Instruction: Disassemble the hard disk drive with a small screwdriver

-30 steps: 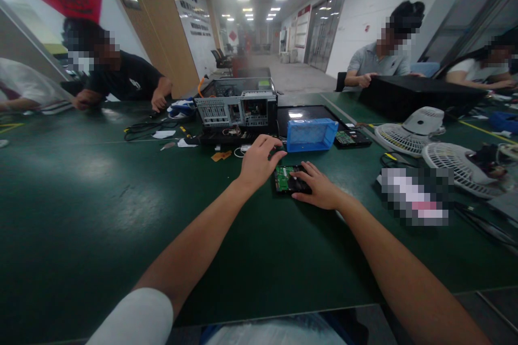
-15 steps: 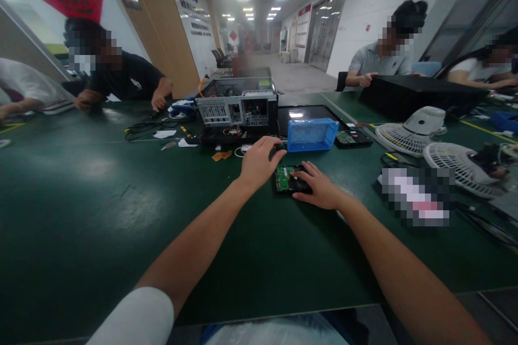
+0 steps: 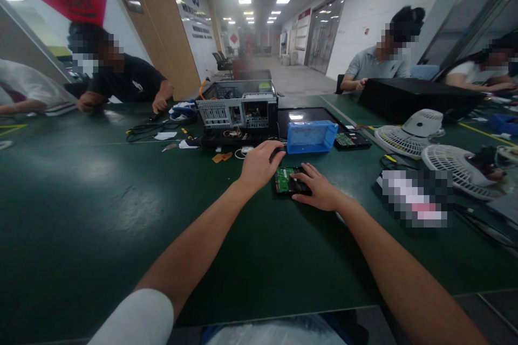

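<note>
A hard drive point(image 3: 285, 179) lies on the green table point(image 3: 162, 248), its green circuit board facing up. My right hand point(image 3: 318, 188) grips the drive's right end, thumb along the near edge and other fingers over the top and far edge. Just beyond the drive's far left corner is my left hand point(image 3: 261, 164), thumb and fingers curved with a gap between them. I see nothing held in that gap. Behind the drive stands a blue plastic tray point(image 3: 311, 137) tipped on its side.
An opened computer case point(image 3: 238, 110) stands behind my left hand. A flat black screen point(image 3: 307, 114) and another circuit-board device point(image 3: 352, 140) lie near the tray. White fan parts point(image 3: 404, 132) and cables are at right. Co-workers sit across the table, one beside a black box point(image 3: 421, 98).
My left thumb and fingers show a slightly clearer gap. The right hand and the drive stay in place. The view has shifted very slightly.
</note>
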### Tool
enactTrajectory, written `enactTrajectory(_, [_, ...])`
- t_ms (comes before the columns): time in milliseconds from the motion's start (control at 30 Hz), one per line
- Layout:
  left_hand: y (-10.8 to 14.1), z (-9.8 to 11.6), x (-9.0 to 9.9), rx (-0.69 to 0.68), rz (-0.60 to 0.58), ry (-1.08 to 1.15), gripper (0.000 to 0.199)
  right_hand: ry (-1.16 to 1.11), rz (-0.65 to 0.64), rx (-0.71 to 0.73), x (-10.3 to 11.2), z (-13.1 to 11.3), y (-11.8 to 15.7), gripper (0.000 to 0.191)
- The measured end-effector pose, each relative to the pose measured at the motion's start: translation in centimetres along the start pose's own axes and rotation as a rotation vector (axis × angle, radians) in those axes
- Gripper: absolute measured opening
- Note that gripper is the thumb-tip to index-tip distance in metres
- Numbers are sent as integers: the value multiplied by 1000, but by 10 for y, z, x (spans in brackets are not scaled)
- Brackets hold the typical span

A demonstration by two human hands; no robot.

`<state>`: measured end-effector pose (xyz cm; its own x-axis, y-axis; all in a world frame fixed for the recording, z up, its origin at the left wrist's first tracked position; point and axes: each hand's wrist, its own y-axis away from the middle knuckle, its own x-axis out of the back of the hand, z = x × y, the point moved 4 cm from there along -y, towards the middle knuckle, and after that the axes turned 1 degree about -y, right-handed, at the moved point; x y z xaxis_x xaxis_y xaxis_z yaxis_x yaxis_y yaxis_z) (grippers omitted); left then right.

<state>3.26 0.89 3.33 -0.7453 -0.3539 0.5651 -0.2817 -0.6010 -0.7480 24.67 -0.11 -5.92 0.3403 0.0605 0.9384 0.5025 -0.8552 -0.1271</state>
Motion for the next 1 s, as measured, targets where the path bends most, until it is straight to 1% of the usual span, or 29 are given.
enactTrajectory(133, [0,-2,-2,-7,-11,2,19,5,1,6,0,0,0,74])
enactTrajectory(333, [-1,-5,-4,7,5,6,21,2,16,14,-3,3,-1,73])
enactTrajectory(500, [0,-3,-2,-5,10,6,17,2,19,18,-2,3,-1,73])
enactTrajectory(700, [-1,-7,0,19,54,-75,14,0,16,11,-4,4,-1,73])
enactTrajectory(867, [-1,-7,1,-2,25,-74,18,5,17,9,-4,5,0,73])
enactTrajectory(1000, [0,-7,-2,-11,7,-19,21,2,7,7,-3,4,0,74])
